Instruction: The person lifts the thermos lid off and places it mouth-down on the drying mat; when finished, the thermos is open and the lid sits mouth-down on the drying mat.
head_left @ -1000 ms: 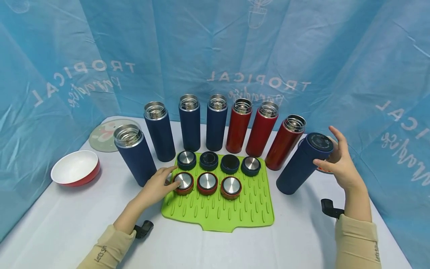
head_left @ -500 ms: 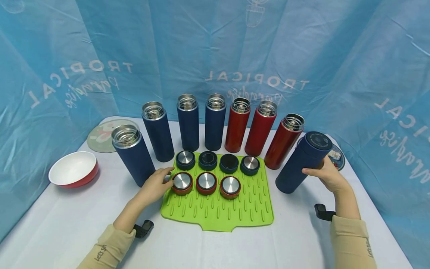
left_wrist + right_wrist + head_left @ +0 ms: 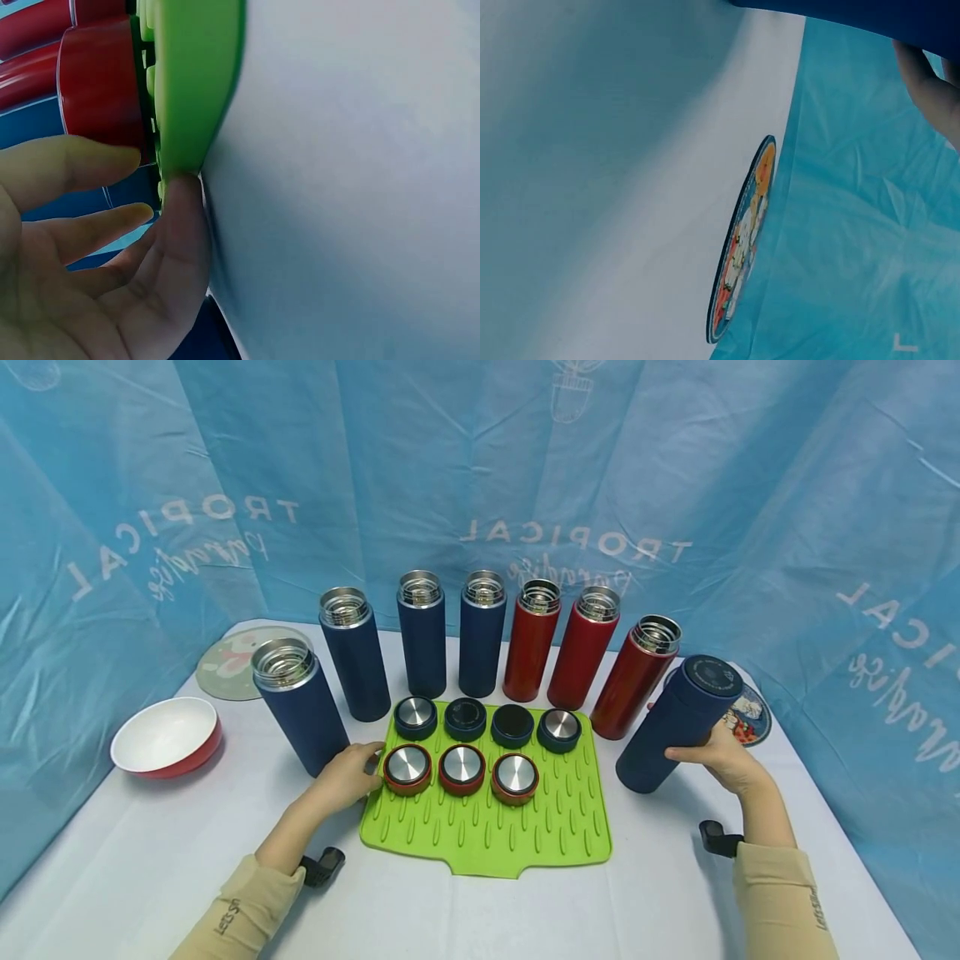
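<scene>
My right hand [image 3: 723, 760] grips a capped dark blue thermos [image 3: 667, 731], thumb in front and the other fingers mostly hidden behind it. It tilts in the head view, its base at the table. In the right wrist view only its dark blue side [image 3: 885, 19] and part of the hand [image 3: 934, 94] show. At the left edge of a green ridged mat [image 3: 487, 839], my left hand [image 3: 348, 777] rests with loose fingers beside a red lid [image 3: 407, 766]. In the left wrist view one finger [image 3: 187, 217] touches the mat edge [image 3: 199, 90]; another lies close by the red lid [image 3: 101, 82].
Uncapped blue thermoses [image 3: 425, 647] and red thermoses [image 3: 532, 652] stand in an arc behind the mat. Several blue lids [image 3: 465, 718] and two more red lids [image 3: 462, 767] lie on it. A red-and-white bowl [image 3: 167, 739] and a round placemat [image 3: 238, 664] sit left, a patterned plate [image 3: 750, 714] right.
My right hand has come down from beside the capped thermos's top and closed round its body. My left hand has drawn back slightly left from the red lid to the mat edge.
</scene>
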